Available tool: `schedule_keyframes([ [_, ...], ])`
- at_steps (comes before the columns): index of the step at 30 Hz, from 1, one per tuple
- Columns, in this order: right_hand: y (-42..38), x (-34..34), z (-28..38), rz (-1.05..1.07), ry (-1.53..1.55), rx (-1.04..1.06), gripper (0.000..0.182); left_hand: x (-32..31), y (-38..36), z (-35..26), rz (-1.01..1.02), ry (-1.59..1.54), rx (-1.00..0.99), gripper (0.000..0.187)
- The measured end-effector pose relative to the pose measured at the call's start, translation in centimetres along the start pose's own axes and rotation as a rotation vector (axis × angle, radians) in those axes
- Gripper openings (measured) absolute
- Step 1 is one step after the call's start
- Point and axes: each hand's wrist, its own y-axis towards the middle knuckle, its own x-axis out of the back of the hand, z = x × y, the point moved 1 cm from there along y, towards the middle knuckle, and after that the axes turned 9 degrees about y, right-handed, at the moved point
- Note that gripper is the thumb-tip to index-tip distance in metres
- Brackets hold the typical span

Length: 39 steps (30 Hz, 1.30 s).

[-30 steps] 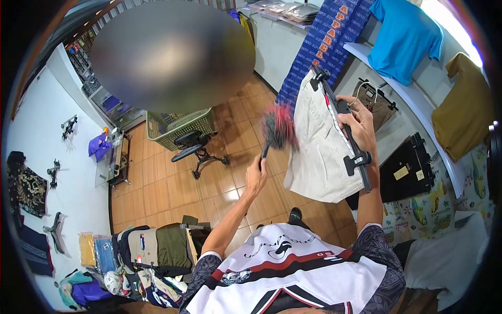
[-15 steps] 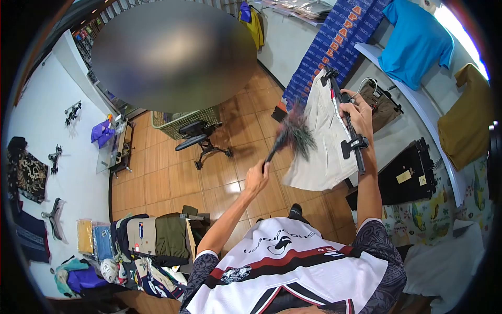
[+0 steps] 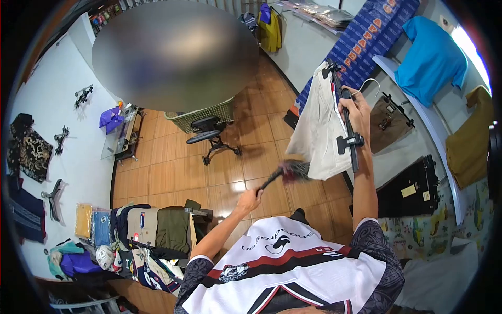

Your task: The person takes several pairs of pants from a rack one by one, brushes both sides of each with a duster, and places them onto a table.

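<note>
My left hand [image 3: 250, 202] is closed on the dark handle of a duster [image 3: 294, 171], whose feathery head is smeared by motion. That head is beside the lower left edge of cream shorts [image 3: 321, 123]. The shorts hang from a black clip hanger [image 3: 346, 118] with a pale hook. My right hand [image 3: 357, 112] is wrapped round the hanger's bar near its middle, with the clips on either side of it.
A black stool [image 3: 204, 137] stands before a green basket [image 3: 222, 114]. Folded clothes [image 3: 172, 230] lie at lower left. Along the right are a shelf [image 3: 444, 136], brown shorts [image 3: 384, 125] and black trousers [image 3: 408, 188]. A blurred oval covers the upper middle.
The duster in my left hand has moved down from the middle of the shorts to their lower left edge. The shorts hang narrower, turned more side-on, and the view has shifted slightly.
</note>
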Motion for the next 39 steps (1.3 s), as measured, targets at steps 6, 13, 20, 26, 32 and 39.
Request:
schedule_keyframes([
  [6, -0.9, -5.3, -1.4, 0.274, 0.027, -0.108, 0.039, 10.3, 0.3, -6.1, -0.469, -0.441, 0.083, 0.034],
  [13, -2.9, -12.6, 0.8, 0.543, 0.109, -0.171, 0.039, 4.8, -1.2, 3.2, -0.218, -0.047, 0.234, 0.039],
  [20, -2.4, -23.2, -4.7, 0.868, 0.152, -0.304, 0.038, -0.5, -14.8, 13.4, -0.147, -0.117, 0.875, 0.039],
  [26, -6.4, -37.0, -13.2, 1.182, 0.174, -0.327, 0.041, -2.8, -28.6, 12.6, -0.529, -0.379, 1.271, 0.038],
  [32, -13.1, -51.5, -22.0, 1.358, 0.020, -0.113, 0.042, -4.9, -35.9, 8.5, -0.918, -0.514, 1.469, 0.033],
  [39, -21.1, -67.5, -27.9, 1.543, -0.196, 0.171, 0.045, -6.1, -38.6, 11.2, -1.198, -0.554, 1.644, 0.037],
])
